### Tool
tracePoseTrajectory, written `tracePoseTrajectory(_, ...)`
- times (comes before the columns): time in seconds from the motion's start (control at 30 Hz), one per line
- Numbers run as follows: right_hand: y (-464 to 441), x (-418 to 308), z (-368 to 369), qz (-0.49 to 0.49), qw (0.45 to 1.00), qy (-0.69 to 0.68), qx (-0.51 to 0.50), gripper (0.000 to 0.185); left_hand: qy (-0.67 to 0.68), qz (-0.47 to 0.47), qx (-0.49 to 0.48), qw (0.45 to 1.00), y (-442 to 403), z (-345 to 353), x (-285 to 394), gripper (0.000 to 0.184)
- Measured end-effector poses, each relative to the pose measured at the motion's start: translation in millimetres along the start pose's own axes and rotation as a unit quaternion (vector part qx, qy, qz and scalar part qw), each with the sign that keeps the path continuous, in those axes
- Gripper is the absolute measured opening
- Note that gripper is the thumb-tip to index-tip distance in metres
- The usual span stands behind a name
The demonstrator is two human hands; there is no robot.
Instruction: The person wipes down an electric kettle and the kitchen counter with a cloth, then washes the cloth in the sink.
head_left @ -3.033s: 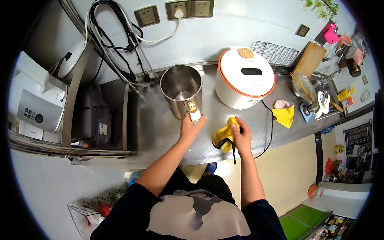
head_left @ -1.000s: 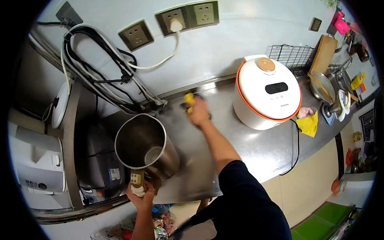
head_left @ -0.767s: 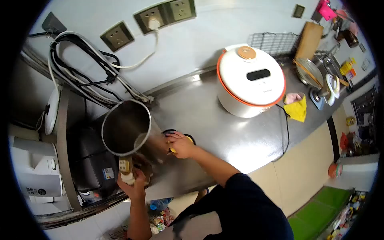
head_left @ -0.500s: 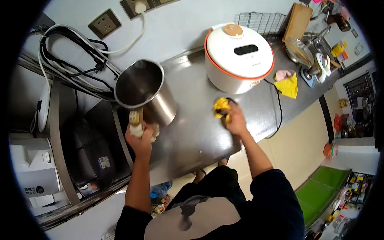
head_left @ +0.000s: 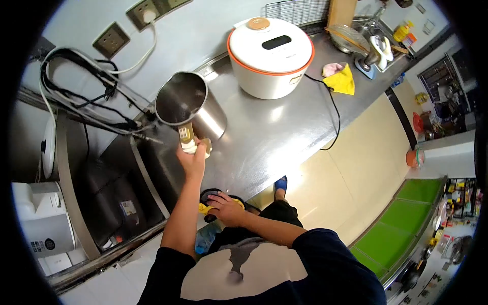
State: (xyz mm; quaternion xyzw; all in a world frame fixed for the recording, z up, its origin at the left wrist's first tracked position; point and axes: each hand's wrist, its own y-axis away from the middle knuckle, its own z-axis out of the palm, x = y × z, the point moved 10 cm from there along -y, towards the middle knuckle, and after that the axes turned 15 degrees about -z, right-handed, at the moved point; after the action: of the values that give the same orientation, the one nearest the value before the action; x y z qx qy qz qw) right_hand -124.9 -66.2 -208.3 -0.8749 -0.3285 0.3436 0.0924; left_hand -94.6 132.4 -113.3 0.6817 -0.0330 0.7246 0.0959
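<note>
A tall stainless steel jug [head_left: 211,119] stands on the steel counter, its mouth tipped toward the wall side. My left hand [head_left: 193,161] is closed round its handle [head_left: 186,134], which has a small socket block on top and a pale lower part. At the counter's front edge, my right hand [head_left: 227,209] presses down on a yellow and dark cloth [head_left: 206,208], the fingers lying over it. Part of the cloth is hidden beneath that hand.
A white rice cooker [head_left: 269,76] with an orange rim stands at the back, its black cord [head_left: 338,119] trailing over the edge. A yellow and pink cloth [head_left: 339,79] lies beyond it. Bundled cables [head_left: 76,96] hang left, above the dark sink basin [head_left: 152,152].
My right hand has carried the yellow and dark cloth from mid-counter to the front edge, near my left forearm. The left hand still grips the jug. The view has shifted.
</note>
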Motion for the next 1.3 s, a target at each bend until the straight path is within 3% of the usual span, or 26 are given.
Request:
tracePoseTrajectory(0.07,17.3,22.5,-15.8,0.019,0.997,0.072,-0.002,0.032,-0.006,-0.008,0.035,0.999,5.9,-3.9,-9.1,0.019)
tracePoseTrajectory(0.1,27.9,34.6,-34.9,0.033,0.990,0.134,-0.008,0.033,-0.010,-0.003,0.001,1.000,5.7,-2.3,-10.8,0.022)
tracePoseTrajectory(0.2,51.3,77.2,-100.1,0.123,0.979,0.160,-0.013,0.038,-0.038,0.006,-0.005,0.999,5.0,-0.3,-7.4,0.025)
tracePoseTrajectory(0.37,116.4,159.4,-191.5,0.292,0.912,0.264,0.114,0.034,-0.097,-0.053,-0.013,0.994,17.3,1.5,-2.2,0.042)
tracePoseTrajectory(0.43,140.3,160.9,-216.0,0.308,0.894,0.289,0.149,0.036,-0.253,-0.063,0.054,0.964,36.1,-8.1,-3.7,0.056)
tracePoseTrajectory(0.5,158.2,156.3,-226.1,0.342,0.876,0.301,0.160,0.035,-0.271,-0.045,0.052,0.960,52.0,-25.4,-33.2,0.060)
tracePoseTrajectory(0.53,164.0,149.2,-220.8,0.350,0.873,0.296,0.166,0.036,-0.292,-0.030,0.054,0.955,64.9,-31.6,-43.8,0.064)
tracePoseTrajectory(0.6,175.1,140.9,-191.5,0.376,0.878,0.252,0.157,0.041,-0.276,-0.090,0.053,0.956,99.3,-33.2,-58.7,0.062)
tracePoseTrajectory(0.7,160.3,105.6,-164.7,0.310,0.934,0.097,0.150,0.039,-0.273,-0.128,0.027,0.953,154.9,-20.6,-97.8,0.055)
tracePoseTrajectory(0.8,164.6,86.0,-159.7,0.272,0.939,-0.078,0.195,0.040,-0.229,-0.185,-0.035,0.955,198.9,22.5,-124.6,0.049)
tracePoseTrajectory(0.87,185.8,86.9,-176.9,0.320,0.901,-0.186,0.228,0.040,-0.193,-0.197,-0.040,0.961,213.0,60.6,-132.4,0.047)
tracePoseTrajectory(0.93,220.1,98.1,-203.0,0.317,0.898,-0.192,0.238,0.039,-0.161,-0.213,-0.044,0.963,220.1,107.3,-138.9,0.045)
tracePoseTrajectory(1.03,297.8,115.6,-266.1,0.401,0.830,-0.260,0.288,0.040,-0.141,-0.191,-0.110,0.965,223.6,207.7,-120.1,0.037)
tracePoseTrajectory(1.07,331.4,126.3,-279.9,0.423,0.777,-0.309,0.349,0.040,-0.138,-0.186,-0.114,0.966,221.3,241.1,-118.2,0.037)
tracePoseTrajectory(1.13,388.3,135.4,-325.3,0.408,0.686,-0.382,0.465,0.038,-0.119,-0.180,-0.183,0.959,227.1,316.5,-116.8,0.035)
tracePoseTrajectory(1.2,429.7,127.1,-386.2,0.371,0.642,-0.411,0.531,0.035,-0.093,-0.159,-0.214,0.959,233.8,384.4,-115.0,0.033)
tracePoseTrajectory(1.3,483.8,107.6,-457.8,0.337,0.594,-0.399,0.612,0.032,-0.079,-0.210,-0.303,0.926,259.5,488.2,-112.4,0.033)
